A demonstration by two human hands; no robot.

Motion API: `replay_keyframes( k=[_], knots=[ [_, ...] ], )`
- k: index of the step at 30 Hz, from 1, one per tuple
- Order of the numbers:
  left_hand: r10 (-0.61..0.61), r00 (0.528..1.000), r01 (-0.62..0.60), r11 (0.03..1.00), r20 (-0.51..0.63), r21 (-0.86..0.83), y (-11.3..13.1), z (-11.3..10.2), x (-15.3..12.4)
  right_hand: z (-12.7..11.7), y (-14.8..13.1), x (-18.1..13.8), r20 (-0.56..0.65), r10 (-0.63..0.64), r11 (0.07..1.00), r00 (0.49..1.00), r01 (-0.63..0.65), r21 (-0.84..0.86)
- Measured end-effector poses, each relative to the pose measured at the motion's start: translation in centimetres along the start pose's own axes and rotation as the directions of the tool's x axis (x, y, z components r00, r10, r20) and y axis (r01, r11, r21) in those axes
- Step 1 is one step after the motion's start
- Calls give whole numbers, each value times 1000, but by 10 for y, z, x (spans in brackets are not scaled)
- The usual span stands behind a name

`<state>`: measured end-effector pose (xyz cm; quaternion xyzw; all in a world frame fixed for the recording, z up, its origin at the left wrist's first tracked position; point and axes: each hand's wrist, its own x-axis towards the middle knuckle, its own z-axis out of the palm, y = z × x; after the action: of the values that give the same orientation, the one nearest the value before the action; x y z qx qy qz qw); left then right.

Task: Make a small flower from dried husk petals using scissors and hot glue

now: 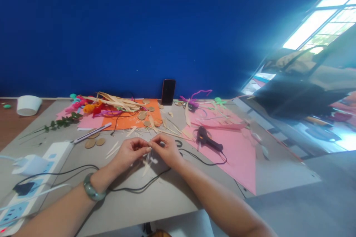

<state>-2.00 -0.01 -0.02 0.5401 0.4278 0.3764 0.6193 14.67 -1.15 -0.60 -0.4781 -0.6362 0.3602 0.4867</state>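
My left hand (131, 152) and my right hand (167, 152) meet fingertip to fingertip above the table, both closed in a pinch. What they hold between them is too small and too hidden to name. Just below the fingers show pale, thin, petal-like pieces (146, 164); whether these hang from the fingers or lie on the table I cannot tell. A green bangle (94, 188) circles my left wrist. Beyond my hands lie pale dry strips (167, 132). To the right of them, a black hot glue gun (208, 139) rests on pink paper (236, 160).
A white power strip (52, 159) with plugs lies at the left. A black cable (139, 189) runs under my wrists. At the back are a phone (168, 92) standing upright, orange paper (128, 121), wooden discs (90, 143), a leafy sprig (62, 121) and a white cup (28, 105).
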Motion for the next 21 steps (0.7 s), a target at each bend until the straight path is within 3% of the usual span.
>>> replay_keyframes(
  k=[4, 8, 16, 21],
  knots=[
    [-6, 1000, 7, 1000, -12, 26, -3, -1, 1, 1, 5, 1, 106, 154, 972, 982, -170, 161],
    [-46, 998, 47, 999, 49, -22, -8, -4, 3, 1, 10, 2, 199, 233, 910, 952, -286, 302],
    [-56, 987, 81, 982, 149, -170, -12, -9, 2, 1, 8, 0, 203, 300, 835, 932, -359, 416],
    [-9, 995, 27, 984, 104, -178, -11, -7, 2, 1, 8, 1, 217, 310, 803, 926, -377, 462]
  ],
)
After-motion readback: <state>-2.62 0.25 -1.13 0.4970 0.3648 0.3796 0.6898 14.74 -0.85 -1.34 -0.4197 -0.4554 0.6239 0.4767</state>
